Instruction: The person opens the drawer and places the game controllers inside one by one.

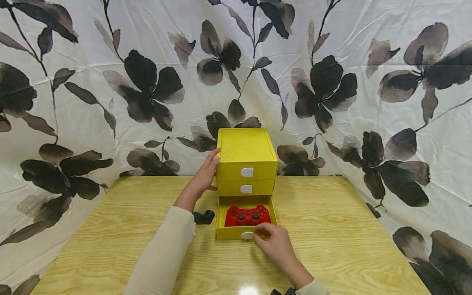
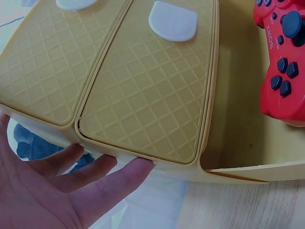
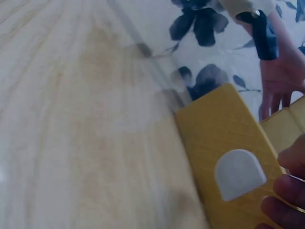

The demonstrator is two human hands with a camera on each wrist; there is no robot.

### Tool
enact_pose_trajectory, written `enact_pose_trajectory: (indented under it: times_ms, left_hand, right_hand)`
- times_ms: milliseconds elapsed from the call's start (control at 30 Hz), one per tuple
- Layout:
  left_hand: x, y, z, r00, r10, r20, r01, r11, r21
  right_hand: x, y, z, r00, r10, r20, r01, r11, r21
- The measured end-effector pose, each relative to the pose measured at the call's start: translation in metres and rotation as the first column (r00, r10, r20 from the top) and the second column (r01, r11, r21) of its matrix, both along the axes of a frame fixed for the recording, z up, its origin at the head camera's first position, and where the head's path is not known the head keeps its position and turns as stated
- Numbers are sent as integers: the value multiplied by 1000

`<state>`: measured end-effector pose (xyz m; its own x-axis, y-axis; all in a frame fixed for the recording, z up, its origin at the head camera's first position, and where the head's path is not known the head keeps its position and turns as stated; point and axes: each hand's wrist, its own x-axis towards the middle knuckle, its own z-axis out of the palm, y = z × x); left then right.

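A yellow drawer unit (image 1: pixel 247 147) stands on the table with its bottom drawer (image 1: pixel 228 233) pulled out. A red game controller (image 1: pixel 248 216) lies in that drawer. My left hand (image 1: pixel 200 176) rests against the unit's left side, its fingertips (image 2: pixel 138 167) along the side of the closed drawers. At the front of the pulled-out drawer is my right hand (image 1: pixel 274 241), fingers loosely bent beside the white handle (image 1: pixel 247 235). In the right wrist view the handle (image 3: pixel 239 175) shows uncovered, with the fingers (image 3: pixel 288 191) near the drawer front's edge.
Two closed drawers with white handles (image 1: pixel 246 189) sit above the pulled-out one. A black wrist device (image 1: pixel 204 217) shows beside my left sleeve. The wooden table (image 1: pixel 332 229) stretches to both sides, and a floral cloth (image 1: pixel 258 90) hangs behind.
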<state>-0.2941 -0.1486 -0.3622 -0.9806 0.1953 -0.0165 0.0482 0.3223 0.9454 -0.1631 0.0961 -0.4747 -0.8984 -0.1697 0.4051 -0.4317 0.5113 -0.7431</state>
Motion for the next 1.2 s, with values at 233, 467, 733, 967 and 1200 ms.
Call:
enact_pose_trajectory:
  times_ms: [233,467,733,967,1200]
  left_hand:
    - [1,0,0,1000,8,-4,-8,1000,-2]
    - [3,3,1,1000,11,0,-11,1000,-6]
    - [4,4,1,1000,5,-1,-5,1000,4]
    - [4,4,1,1000,7,-5,-7,1000,0]
    - [3,2,1,1000,6,-20,-6,1000,-1]
  right_hand:
    - [1,-5,-12,997,-42,72,47,997,-68]
    - [4,-8,-24,991,-68,114,82,989,-125]
    - [4,-14,-32,985,-70,157,111,958,-266]
    - [3,-19,-37,962,-112,250,199,913,-356]
    - [0,-23,-36,956,-108,272,216,888,-407]
